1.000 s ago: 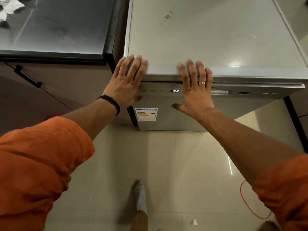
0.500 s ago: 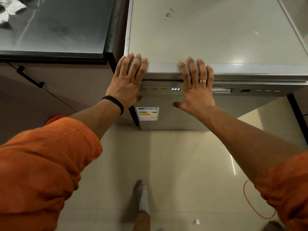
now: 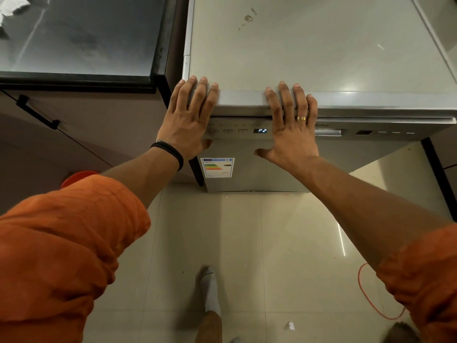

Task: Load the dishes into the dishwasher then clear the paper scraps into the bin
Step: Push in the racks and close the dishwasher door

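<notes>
The dishwasher (image 3: 321, 58) stands shut, right beside the dark worktop (image 3: 74, 40), with pale floor (image 3: 247, 243) in front of it. Both hands lie flat on its top front edge with straight fingers, holding nothing. The left hand (image 3: 188, 120) is at the corner, and the right hand (image 3: 291, 127) is just past the lit display (image 3: 262, 130).

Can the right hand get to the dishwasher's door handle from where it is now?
Probably yes. The right hand lies flat against the front of the dishwasher, and the handle sits just beside its little finger, uncovered, with nothing between them.
</notes>
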